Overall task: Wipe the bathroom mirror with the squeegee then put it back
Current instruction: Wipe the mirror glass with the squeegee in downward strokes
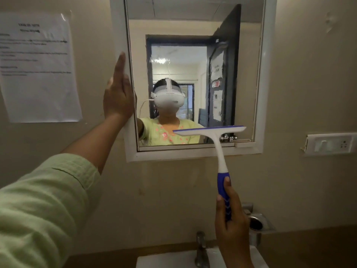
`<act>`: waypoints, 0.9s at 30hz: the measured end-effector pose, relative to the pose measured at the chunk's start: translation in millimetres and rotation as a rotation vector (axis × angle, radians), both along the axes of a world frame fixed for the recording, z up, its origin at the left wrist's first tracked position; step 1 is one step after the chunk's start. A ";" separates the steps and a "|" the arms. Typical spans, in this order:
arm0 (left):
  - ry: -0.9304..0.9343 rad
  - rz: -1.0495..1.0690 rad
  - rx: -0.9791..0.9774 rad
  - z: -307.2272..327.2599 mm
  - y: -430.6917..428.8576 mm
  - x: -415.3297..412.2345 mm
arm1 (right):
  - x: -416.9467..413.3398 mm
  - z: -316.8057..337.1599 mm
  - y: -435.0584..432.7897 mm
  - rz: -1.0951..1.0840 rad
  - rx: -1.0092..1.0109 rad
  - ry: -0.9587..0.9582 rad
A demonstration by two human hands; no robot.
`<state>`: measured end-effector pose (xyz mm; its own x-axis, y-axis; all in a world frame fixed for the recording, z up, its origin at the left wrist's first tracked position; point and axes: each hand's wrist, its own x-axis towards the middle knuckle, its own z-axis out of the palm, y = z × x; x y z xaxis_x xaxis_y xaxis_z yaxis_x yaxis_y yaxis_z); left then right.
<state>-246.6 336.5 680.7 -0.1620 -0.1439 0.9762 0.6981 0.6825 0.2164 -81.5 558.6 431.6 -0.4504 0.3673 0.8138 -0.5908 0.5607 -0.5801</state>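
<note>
1. A printed paper (38, 68) is stuck to the wall at far left.
2. Left hand (117, 93) lies flat and open against the mirror's (193, 74) left frame.
3. Right hand (231, 219) grips the squeegee (216, 140); its blade sits near the glass's lower right corner.

Squeegee held at the lower right of the mirror; left hand on the frame.

Right hand (231, 215) grips the blue handle of the squeegee (216, 140), blade level low on the mirror (193, 74). Left hand (117, 89) lies flat, fingers extended, against the white frame (193, 154). Tap (201, 250) and basin (173, 260) below.
</note>
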 end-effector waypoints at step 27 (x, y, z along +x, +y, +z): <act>-0.020 0.019 -0.001 1.9 -1.2 4.1 | 32.9 -7.8 -6.2 0.085 -0.103 -0.123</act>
